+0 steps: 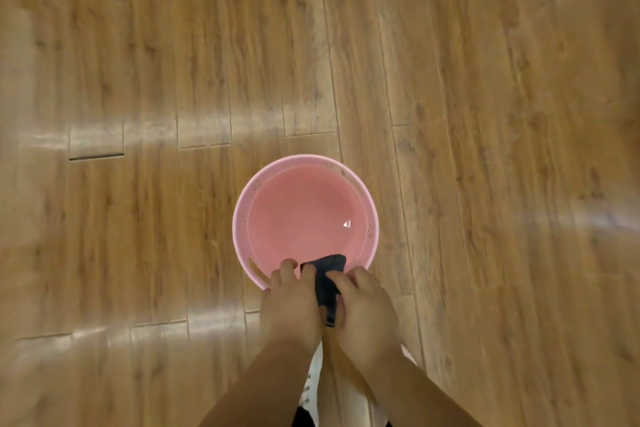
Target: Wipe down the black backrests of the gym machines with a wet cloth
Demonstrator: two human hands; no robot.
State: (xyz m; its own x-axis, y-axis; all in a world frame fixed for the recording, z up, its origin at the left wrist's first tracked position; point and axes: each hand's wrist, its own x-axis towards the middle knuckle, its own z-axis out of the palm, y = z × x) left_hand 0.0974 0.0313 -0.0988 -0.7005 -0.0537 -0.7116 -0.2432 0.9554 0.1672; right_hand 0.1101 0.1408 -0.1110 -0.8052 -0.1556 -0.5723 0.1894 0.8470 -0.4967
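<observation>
**One head camera, looking straight down**

A single wide-angle view hangs from the person's head and faces almost straight down at the wooden floor [485, 80]. It sits near enough that both forearms enter from the near edge and fill the lower centre. The pink basin [242, 218] lies just below the middle; floorboards bend outward toward the far corners. No second view shares the scene.
</observation>
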